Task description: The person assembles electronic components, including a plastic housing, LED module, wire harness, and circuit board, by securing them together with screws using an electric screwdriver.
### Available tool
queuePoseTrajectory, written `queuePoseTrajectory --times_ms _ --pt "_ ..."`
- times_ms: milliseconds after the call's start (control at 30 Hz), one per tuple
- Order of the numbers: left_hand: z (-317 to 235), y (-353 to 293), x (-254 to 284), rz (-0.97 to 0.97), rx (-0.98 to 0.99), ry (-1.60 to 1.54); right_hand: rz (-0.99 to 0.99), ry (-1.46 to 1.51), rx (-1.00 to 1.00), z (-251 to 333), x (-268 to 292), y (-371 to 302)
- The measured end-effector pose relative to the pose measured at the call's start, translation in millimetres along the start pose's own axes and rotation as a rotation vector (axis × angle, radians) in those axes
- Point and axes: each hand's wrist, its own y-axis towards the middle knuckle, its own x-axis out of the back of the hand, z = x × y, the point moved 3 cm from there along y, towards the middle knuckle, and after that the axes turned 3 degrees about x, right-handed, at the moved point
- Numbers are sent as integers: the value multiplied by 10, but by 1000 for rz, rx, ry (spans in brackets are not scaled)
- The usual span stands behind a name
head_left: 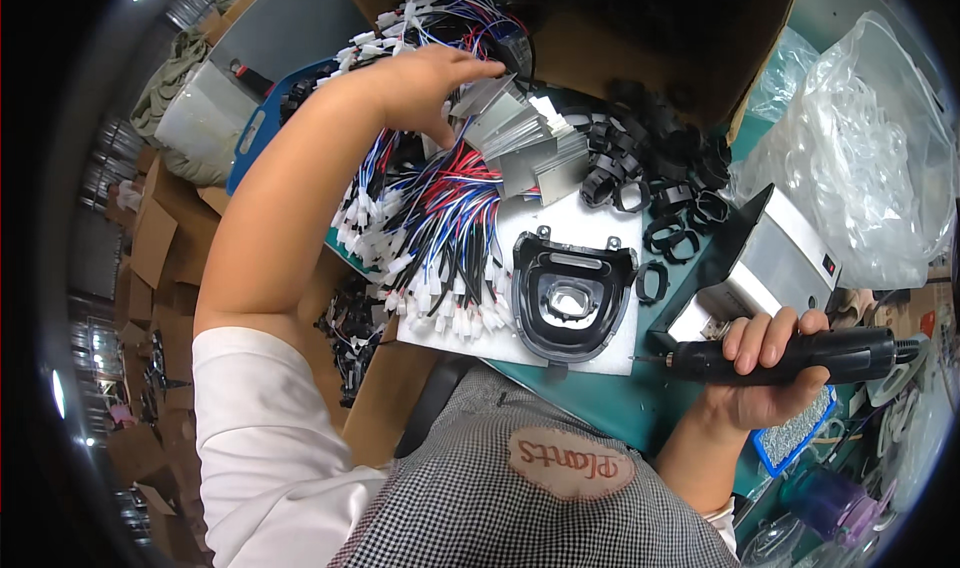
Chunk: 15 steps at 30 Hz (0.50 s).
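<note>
Gripping a black electric screwdriver (850, 356), your right hand (762, 398) partly hides it; your left hand (425, 88), spread, overhangs grey plates (525, 133), any contact hard to discern; a black housing (572, 332) lies between both hands.

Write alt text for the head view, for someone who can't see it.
A person's right hand holds a black power screwdriver; the open left hand is at a pile of silvery plates beside many wires. A black plastic cover lies on white foam near black rings.
</note>
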Motion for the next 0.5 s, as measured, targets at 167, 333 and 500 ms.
queuePoseTrajectory --times_ms 167,333,500 --pt "-2 60 -154 -80 -95 -154 9 -19 -1 -3 2 2" --pt "121 177 -154 70 -81 -167 22 -22 16 -11 -6 -5" --pt "104 337 -229 117 -119 -217 44 -25 24 -20 -23 -13"
